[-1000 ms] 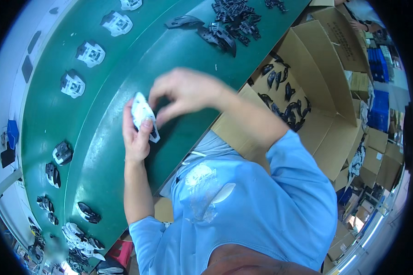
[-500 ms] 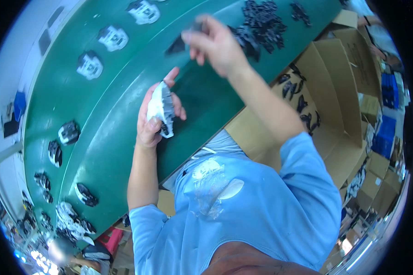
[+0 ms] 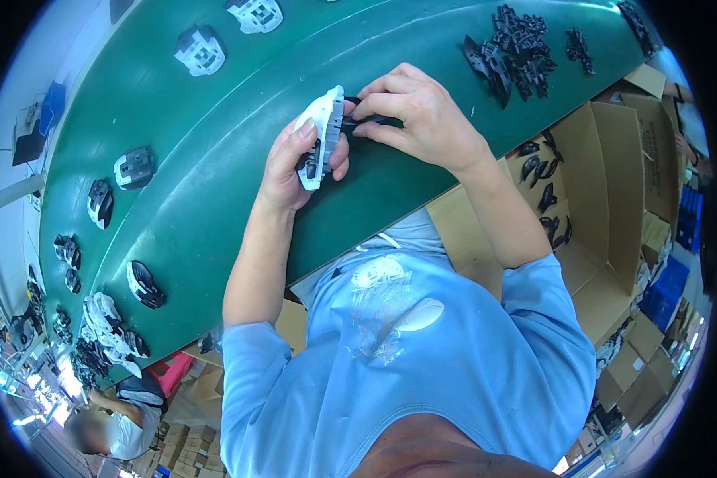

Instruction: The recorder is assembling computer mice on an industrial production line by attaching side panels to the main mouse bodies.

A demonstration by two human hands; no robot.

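Note:
My left hand [image 3: 281,173] is closed around a white moulded plastic shell [image 3: 324,127] with a grey ribbed edge, which stands tilted on its side above the green table. My right hand [image 3: 422,115] has come up to the shell's right side, its thumb and fingers pinching a black plastic piece [image 3: 389,121]. That piece reaches the ribbed edge, though fingers partly cover it. I cannot make out whether it is fitted into the shell.
The green table [image 3: 215,159] bears a pile of black plastic parts [image 3: 526,48] at the back right. Similar white-and-black shells [image 3: 201,52] stand along its left side. An open cardboard box [image 3: 605,167] with black pieces is at my right. A person [image 3: 127,426] sits at lower left.
My right hand has come down from above, bringing the black piece against the shell. The left hand keeps its hold on the shell. The whole view has shifted slightly.

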